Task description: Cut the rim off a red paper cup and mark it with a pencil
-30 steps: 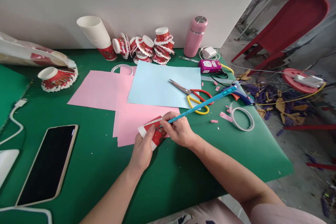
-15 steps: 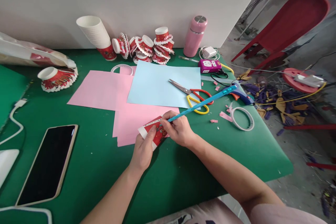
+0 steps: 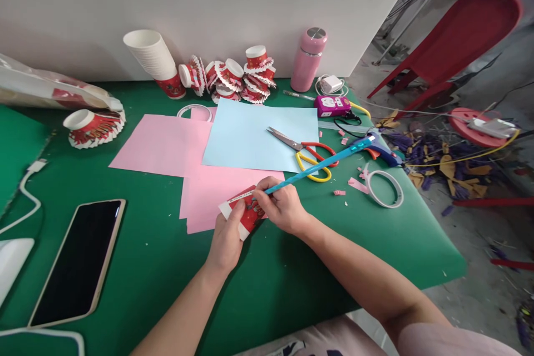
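Observation:
A red and white paper cup [image 3: 249,221], flattened-looking, is held near the table's front by my left hand [image 3: 226,239], its thumb on the printed side. My right hand [image 3: 281,206] is closed around the lower end of a long blue pen [image 3: 319,166], whose tip meets the cup's upper edge; the exact contact is hidden by the fingers. Beyond my hands lie pink paper sheets [image 3: 161,144] and a light blue sheet [image 3: 250,136]. Scissors [image 3: 302,150] with red and yellow handles rest open on the blue sheet.
Stacked cups [image 3: 154,61], fringed red cups [image 3: 240,75] and a pink bottle [image 3: 308,61] line the wall. To the right are a tape roll [image 3: 384,189], a glue gun [image 3: 384,150] and a purple box [image 3: 332,105]. A phone [image 3: 77,261] lies left.
The view has shifted very slightly. Both hands keep their holds on the cup and pen, with barely any movement between them.

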`<state>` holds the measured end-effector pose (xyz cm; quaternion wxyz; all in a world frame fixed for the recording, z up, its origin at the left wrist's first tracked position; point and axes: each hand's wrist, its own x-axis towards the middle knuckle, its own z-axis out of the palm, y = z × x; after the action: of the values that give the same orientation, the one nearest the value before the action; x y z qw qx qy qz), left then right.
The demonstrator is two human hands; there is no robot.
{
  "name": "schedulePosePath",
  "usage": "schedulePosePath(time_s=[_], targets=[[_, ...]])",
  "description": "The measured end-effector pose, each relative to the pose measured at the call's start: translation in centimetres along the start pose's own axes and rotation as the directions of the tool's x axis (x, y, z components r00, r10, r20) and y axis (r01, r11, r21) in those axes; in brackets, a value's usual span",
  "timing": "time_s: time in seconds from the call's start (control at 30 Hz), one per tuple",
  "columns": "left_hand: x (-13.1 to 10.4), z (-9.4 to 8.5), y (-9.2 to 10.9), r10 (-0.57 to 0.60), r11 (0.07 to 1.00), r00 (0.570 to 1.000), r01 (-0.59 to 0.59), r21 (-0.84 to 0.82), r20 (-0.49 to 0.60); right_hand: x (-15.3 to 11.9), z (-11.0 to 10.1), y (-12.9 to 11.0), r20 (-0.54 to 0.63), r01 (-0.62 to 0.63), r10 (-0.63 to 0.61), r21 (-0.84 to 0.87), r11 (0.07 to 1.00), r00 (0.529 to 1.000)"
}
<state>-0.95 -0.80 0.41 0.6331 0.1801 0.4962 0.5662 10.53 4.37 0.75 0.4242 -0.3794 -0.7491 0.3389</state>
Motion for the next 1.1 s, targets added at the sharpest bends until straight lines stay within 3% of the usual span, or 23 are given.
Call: schedulePosePath(time_s=[0.4,0.87,1.1], targets=[[0.0,0.37,0.31,-0.016,0.999,0.999,0.014,-0.046,-0.037,-0.08,-0.27,0.12,-0.02,0.09,-0.09,-0.007,0.996,0.996],[0.02,-0.06,-0.05,-0.009,1.0,1.0,0.009,0.004,0.005,0.04,-0.16,-0.03,0.023,-0.002,0.003,-0.016,1.0,1.0],[0.05,-0.23,-0.3,-0.017,1.0,0.998,0.018,0.02,-0.065,-0.07,0.03,0.01,0.024,-0.046,0.046,0.003,0.999,0.999]])
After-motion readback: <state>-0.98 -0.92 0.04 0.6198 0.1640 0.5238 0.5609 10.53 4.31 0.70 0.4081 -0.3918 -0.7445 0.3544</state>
